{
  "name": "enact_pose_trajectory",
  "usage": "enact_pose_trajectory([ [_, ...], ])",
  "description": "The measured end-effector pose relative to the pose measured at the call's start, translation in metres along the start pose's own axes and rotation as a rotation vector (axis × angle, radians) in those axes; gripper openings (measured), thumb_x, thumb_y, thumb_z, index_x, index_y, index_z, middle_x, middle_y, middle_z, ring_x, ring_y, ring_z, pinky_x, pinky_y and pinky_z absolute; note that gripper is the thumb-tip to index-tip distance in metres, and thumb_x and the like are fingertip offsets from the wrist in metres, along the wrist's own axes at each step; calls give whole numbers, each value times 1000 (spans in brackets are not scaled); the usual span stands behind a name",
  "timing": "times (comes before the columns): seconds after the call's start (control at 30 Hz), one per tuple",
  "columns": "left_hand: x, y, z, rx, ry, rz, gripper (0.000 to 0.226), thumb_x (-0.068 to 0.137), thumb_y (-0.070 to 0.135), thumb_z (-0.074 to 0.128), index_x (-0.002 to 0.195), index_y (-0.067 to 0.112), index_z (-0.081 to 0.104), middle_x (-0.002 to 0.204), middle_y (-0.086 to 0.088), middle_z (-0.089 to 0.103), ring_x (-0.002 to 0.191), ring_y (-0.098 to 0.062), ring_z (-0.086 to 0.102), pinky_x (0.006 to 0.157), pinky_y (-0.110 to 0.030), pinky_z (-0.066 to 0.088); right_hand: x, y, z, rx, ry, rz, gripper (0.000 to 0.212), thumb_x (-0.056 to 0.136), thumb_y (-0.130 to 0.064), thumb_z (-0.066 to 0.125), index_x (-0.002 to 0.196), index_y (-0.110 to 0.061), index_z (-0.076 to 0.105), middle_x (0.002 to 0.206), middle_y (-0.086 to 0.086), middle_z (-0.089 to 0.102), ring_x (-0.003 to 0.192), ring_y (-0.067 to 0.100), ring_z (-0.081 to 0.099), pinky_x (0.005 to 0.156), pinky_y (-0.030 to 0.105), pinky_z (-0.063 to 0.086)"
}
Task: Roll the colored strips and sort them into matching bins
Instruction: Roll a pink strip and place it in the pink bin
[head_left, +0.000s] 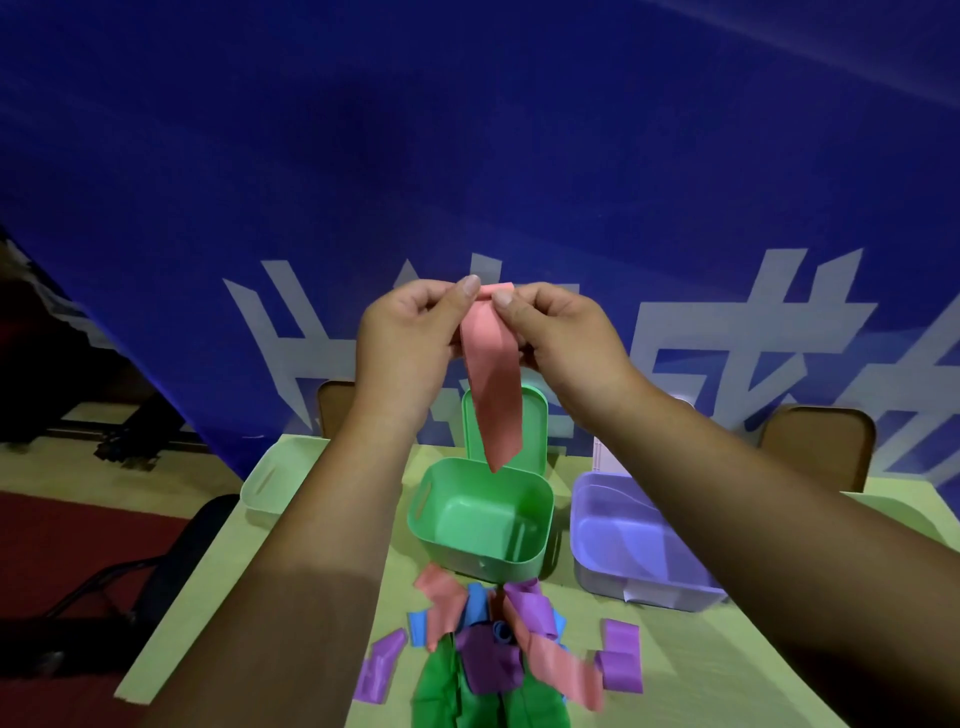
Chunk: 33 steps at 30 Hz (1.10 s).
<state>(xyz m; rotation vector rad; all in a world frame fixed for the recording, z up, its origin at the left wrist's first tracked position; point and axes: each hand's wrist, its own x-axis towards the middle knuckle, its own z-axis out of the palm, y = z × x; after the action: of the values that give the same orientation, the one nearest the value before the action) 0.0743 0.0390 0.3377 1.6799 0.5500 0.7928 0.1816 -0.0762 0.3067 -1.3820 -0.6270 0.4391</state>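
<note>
Thumbs of left hand (410, 332) and right hand (558, 335) pinch the long pink rubbery strip (491, 374)'s top; I'd roll tight and even.

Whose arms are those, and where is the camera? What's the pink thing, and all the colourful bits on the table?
The camera sits on a person's head and looks down, so those arms are that person's own. The left hand and right hand pinch the top end of a long pink flexible strip, which hangs down toward an open green plastic bin. Beside it stand a lilac plastic bin and, at the far left, a pale green plastic bin. Nearer the person, on the yellow-green table, lies a heap of pink, purple, blue and green strips. The job is rolling each strip and dropping it in a matching bin.
</note>
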Motion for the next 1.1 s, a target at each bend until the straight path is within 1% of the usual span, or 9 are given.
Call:
enact_pose_trajectory([
  [0.1,-1,0,-4,11,-12,9,15,101,34,76,98,21,84,91,-3,83,89,-24,81,86,-50,67,0,-1,0,9,-6,-5,26,105,-31,68,104,-7,77,83,5,75,83,24,70,90,61,62],
  [0.23,-2,0,-6,31,10,12,6,99,24,79,103,21,81,93,1,83,89,-16,81,87,-45,68,-3,-4,3,59,-30,21,33,105,-30,68,111,2,74,74,5,70,72,18,67,72,39,58],
  [0.33,-2,-1,-6,45,1,18,10,97,22,81,106,21,80,96,1,83,92,-14,81,88,-44,68,-2,-4,4,56,-30,22,34,105,-36,68,108,-3,78,85,21,74,79,30,72,81,49,62],
  [0.4,-1,-3,-7,52,-9,26,12,97,20,81,108,22,79,99,1,82,94,-14,80,87,-42,68,-2,-5,1,7,-22,14,30,107,-34,66,108,-7,79,95,18,79,91,37,76,90,53,64],
  [0.47,-1,-4,-7,38,-12,23,14,97,19,81,111,22,78,101,0,82,97,-15,80,87,-41,68,-3,-8,-1,-34,-11,13,26,108,-31,63,110,-10,79,97,12,81,97,34,78,91,51,65],
  [0.7,0,-6,-5,-210,-90,-148,22,97,11,79,117,6,75,107,-15,82,103,-29,81,98,-50,64,3,-6,-3,-22,-2,21,13,105,-22,68,107,-17,80,97,9,81,86,22,74,88,48,62],
  [0.87,-2,-5,-4,-143,-81,-123,22,96,12,81,117,10,76,102,-10,83,98,-27,82,95,-47,65,2,-6,-8,43,-36,33,15,102,-13,69,114,-12,78,99,9,80,85,16,73,83,37,59],
  [1.0,-4,-1,-1,-129,-77,-90,26,95,8,81,120,10,75,103,-9,83,98,-25,82,95,-44,66,-1,-8,-10,138,-54,58,19,102,-16,71,116,-4,75,94,15,76,84,22,72,84,41,60],
  [1.1,-6,0,1,-115,-84,-75,28,95,7,81,121,12,75,107,-9,83,102,-24,81,97,-46,65,-4,-10,-13,81,-28,27,14,102,-17,72,110,-8,78,95,16,78,83,22,72,90,49,61],
])
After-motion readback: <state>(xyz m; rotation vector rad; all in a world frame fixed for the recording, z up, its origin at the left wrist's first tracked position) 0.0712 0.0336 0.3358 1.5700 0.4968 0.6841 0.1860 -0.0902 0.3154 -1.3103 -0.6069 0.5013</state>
